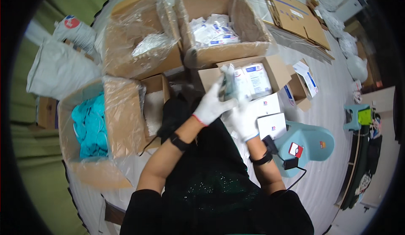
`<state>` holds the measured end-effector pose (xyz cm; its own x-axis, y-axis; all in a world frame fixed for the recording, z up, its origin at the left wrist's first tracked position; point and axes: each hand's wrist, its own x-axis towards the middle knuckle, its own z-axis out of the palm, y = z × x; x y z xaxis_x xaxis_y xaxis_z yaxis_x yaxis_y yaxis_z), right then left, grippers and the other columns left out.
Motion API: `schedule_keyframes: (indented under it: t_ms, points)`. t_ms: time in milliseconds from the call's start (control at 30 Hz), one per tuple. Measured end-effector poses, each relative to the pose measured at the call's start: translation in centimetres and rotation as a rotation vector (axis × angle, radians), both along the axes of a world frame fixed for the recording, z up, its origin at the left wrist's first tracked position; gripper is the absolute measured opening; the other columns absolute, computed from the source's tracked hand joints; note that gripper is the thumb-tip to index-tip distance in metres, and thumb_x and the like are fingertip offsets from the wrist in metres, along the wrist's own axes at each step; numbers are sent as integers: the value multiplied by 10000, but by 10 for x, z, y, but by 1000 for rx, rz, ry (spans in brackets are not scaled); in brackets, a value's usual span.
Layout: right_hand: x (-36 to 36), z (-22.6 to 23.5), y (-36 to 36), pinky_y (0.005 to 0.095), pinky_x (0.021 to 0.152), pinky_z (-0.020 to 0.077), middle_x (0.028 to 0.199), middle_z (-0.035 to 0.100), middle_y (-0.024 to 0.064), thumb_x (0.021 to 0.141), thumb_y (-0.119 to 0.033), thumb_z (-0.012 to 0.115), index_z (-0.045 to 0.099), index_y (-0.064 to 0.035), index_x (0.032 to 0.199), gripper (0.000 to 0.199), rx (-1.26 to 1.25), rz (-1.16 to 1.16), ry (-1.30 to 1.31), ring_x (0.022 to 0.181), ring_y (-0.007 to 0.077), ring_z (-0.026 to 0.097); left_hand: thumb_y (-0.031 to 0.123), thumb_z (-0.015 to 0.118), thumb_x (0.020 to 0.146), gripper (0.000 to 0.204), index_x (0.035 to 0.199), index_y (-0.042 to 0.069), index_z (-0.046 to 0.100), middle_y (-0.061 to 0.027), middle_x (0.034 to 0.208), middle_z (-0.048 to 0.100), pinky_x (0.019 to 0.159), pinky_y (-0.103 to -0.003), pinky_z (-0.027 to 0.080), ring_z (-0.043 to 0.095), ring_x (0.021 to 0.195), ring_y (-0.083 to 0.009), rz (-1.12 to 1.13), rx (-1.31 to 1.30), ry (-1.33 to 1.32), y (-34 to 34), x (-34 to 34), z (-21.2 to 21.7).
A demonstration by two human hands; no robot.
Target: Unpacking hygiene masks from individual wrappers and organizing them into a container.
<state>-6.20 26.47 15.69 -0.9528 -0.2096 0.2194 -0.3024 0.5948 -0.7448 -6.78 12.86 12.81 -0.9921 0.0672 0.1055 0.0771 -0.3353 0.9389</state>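
Observation:
My left hand [212,103], in a white glove with a red cuff edge, is at the left side of an open cardboard box [276,72]. Its fingers close on a see-through plastic packet [229,83] that stands in the box. To the right of that packet, white packets with blue and red print [258,79] stand side by side. My right hand [244,121], also gloved in white, is low over the box's near side, close to my left thumb. Motion blurs its fingers, so their hold does not show. White printed cartons [272,125] lie beside it.
Behind stands a large lined carton [230,51] of loose white packets, with another plastic-lined carton [145,62] to its left. At left, a carton holds teal items [89,125]. A light-blue plastic stool [312,142] stands at right. Flattened cardboard [299,17] lies far right.

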Motion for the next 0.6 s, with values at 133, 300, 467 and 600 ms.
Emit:
schedule_keyframes:
  t_ms: [133,300,467,600]
  points:
    - [39,12,-25,401,789,539,997,679,167,821,-128,639,610,-54,1133,322,67,43,151,896,345,674,156,580,955,259,1143,-15,625,-54,1054,672,831,-280,493,619,931,-125,153,36,-305,-20,11,15]
    - [20,43,-3,333,769,522,920,672,151,835,-153,693,659,-36,965,178,-156,65,-64,836,245,668,231,638,889,267,1046,19,680,-106,926,710,775,-300,503,663,843,-176,-25,-558,-208,-66,50,34]
    - [4,23,-8,322,699,501,866,684,122,889,-194,665,657,18,991,235,-406,364,-500,758,186,633,224,653,866,291,1068,16,675,-144,949,708,813,-285,496,661,853,-179,-453,-865,-189,-74,72,44]
    - [37,-11,-13,289,662,489,759,683,63,889,-175,651,693,7,860,189,-339,338,-620,692,131,618,306,566,912,337,1057,15,653,-210,912,675,798,-344,500,662,847,-305,-445,-949,-163,-70,86,19]
